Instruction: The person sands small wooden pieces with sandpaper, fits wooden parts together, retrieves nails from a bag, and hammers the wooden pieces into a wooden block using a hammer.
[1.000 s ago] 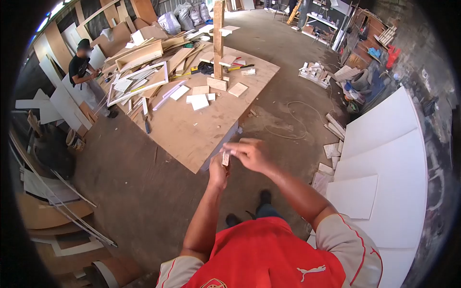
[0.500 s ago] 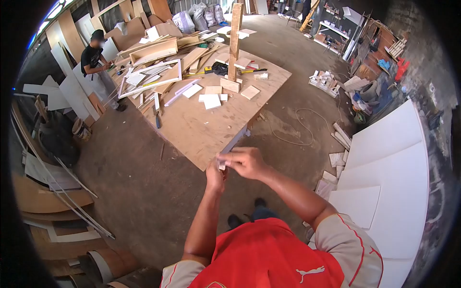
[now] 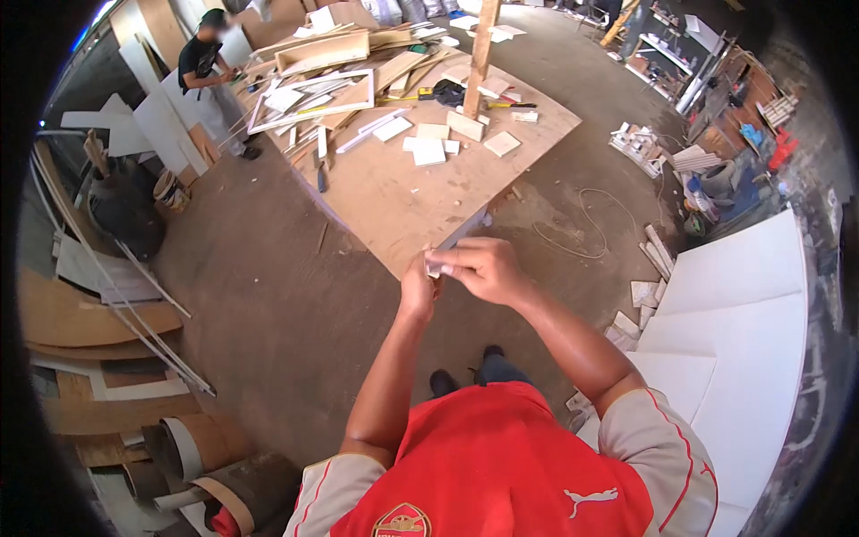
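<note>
Near the table's closest corner, my left hand (image 3: 419,287) is closed around a small pale piece (image 3: 434,265), mostly hidden by the fingers. My right hand (image 3: 489,270) meets it from the right, its fingers pinched at the top of that piece; whether they hold something else is too small to tell. Both hands are in front of the wooden table (image 3: 376,210). On the table lie white and tan squares (image 3: 429,150), a blue-handled tool (image 3: 321,178) at the left edge and a wooden post (image 3: 480,63) standing upright.
A person (image 3: 204,72) stands at the table's far left beside heaped wood strips and a shallow wooden box (image 3: 322,55). Large white panels (image 3: 747,313) lean at the right. A cable (image 3: 582,242) lies on the floor. Rolled sheets (image 3: 192,447) are at the lower left.
The view has shifted, so the table and room sit differently in the frame. My hands stay together around the small piece, and my right fingers have moved slightly over it.
</note>
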The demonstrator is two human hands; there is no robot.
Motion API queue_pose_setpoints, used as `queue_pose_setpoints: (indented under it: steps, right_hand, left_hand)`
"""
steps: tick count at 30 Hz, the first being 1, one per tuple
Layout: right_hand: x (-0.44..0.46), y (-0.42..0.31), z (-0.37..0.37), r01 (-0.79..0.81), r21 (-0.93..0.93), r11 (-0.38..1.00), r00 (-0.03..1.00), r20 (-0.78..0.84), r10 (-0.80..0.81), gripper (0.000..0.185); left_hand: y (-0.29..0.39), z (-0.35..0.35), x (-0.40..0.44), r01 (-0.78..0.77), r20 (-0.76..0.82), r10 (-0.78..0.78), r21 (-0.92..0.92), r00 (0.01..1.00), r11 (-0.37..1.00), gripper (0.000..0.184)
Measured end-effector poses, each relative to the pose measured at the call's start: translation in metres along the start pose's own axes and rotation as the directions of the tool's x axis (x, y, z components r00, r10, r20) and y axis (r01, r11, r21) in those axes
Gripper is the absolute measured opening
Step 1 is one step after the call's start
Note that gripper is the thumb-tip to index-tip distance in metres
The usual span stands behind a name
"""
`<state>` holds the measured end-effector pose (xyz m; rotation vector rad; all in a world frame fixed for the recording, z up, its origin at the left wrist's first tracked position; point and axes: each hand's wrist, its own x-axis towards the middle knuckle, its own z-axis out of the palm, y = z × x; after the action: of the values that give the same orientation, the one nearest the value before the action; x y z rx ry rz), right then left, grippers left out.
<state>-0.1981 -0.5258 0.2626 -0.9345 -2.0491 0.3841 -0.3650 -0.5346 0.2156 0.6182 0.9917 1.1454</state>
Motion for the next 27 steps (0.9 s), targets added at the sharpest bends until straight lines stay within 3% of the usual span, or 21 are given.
queue_pose_setpoints:
  steps: [1, 4, 5, 8, 9, 12, 13, 16, 17, 19, 21, 24, 25, 27]
  right_hand:
    - [0.000, -0.001, 0.002, 0.023, -0.002, 1.000, 0.999, 0.033, -0.023, 0.026]
    - [0.008, 0.015, -0.002, -0.081, -0.154, 0.985, 0.997, -0.014, 0.079, 0.031]
    - [0.009, 0.013, 0.001, -0.077, -0.043, 0.996, 0.996, -0.058, 0.074, 0.031]
    - [0.010, -0.011, 0.002, 0.087, -0.091, 0.992, 0.992, 0.099, -0.078, 0.032]
    - [0.009, -0.005, 0.005, -0.035, -0.066, 0.997, 0.993, 0.112, 0.042, 0.032]
    - [0.023, 0.027, 0.005, -0.073, -0.128, 0.989, 0.997, -0.001, 0.073, 0.030]
    - [0.025, 0.027, 0.005, -0.085, -0.020, 0.996, 0.996, -0.028, 0.085, 0.027]
    - [0.024, 0.021, 0.003, 0.095, -0.014, 0.995, 0.984, 0.150, -0.091, 0.025]
    - [0.024, 0.031, 0.009, 0.049, 0.043, 0.998, 0.991, 0.120, -0.054, 0.025]
    - [0.032, 0.056, 0.005, -0.026, -0.047, 0.999, 0.999, 0.047, 0.028, 0.025]
    - [0.044, 0.061, -0.006, -0.096, -0.028, 0.995, 0.995, -0.013, 0.096, 0.026]
    - [0.046, 0.054, -0.008, 0.007, 0.018, 1.000, 0.997, 0.073, -0.008, 0.027]
    - [0.047, 0.060, -0.008, -0.033, 0.006, 0.999, 0.998, 0.061, 0.032, 0.027]
    - [0.056, 0.084, -0.010, -0.079, -0.026, 0.997, 0.997, -0.019, 0.078, 0.027]
  left_hand:
    - [0.002, -0.001, 0.000, -0.020, 0.008, 0.021, -0.021, 1.000, 1.000, 0.025]
    - [-0.007, -0.013, 0.007, 0.013, 0.030, -0.014, 0.021, 0.999, 1.000, 0.039]
    - [-0.008, -0.014, 0.011, -0.009, -0.002, 0.009, 0.030, 1.000, 1.000, 0.038]
    - [-0.009, -0.007, 0.007, -0.046, -0.078, 0.050, 0.040, 0.996, 0.998, 0.037]
    - [-0.008, -0.007, 0.011, -0.063, -0.079, 0.066, 0.046, 0.995, 0.997, 0.037]
    - [-0.010, -0.013, 0.018, -0.037, -0.062, 0.039, 0.036, 0.997, 0.999, 0.038]
    - [-0.009, -0.014, 0.023, -0.018, -0.048, 0.020, 0.031, 0.999, 0.999, 0.039]
    - [-0.005, -0.012, 0.033, 0.043, -0.061, -0.046, -0.060, 0.997, 0.997, 0.041]
    - [-0.006, -0.014, 0.039, 0.006, -0.013, -0.007, -0.034, 1.000, 0.999, 0.039]
    - [-0.010, -0.017, 0.049, -0.061, 0.090, 0.060, 0.014, 0.994, 0.998, 0.034]
    - [-0.008, -0.012, 0.058, -0.049, 0.046, 0.047, 0.046, 0.998, 0.998, 0.033]
    - [-0.001, 0.009, 0.071, -0.038, -0.047, 0.040, 0.040, 0.998, 0.998, 0.032]
    - [0.002, 0.015, 0.076, -0.038, -0.080, 0.041, 0.035, 0.996, 0.999, 0.032]
    - [-0.004, 0.013, 0.088, -0.091, -0.031, 0.092, 0.053, 0.995, 0.994, 0.032]
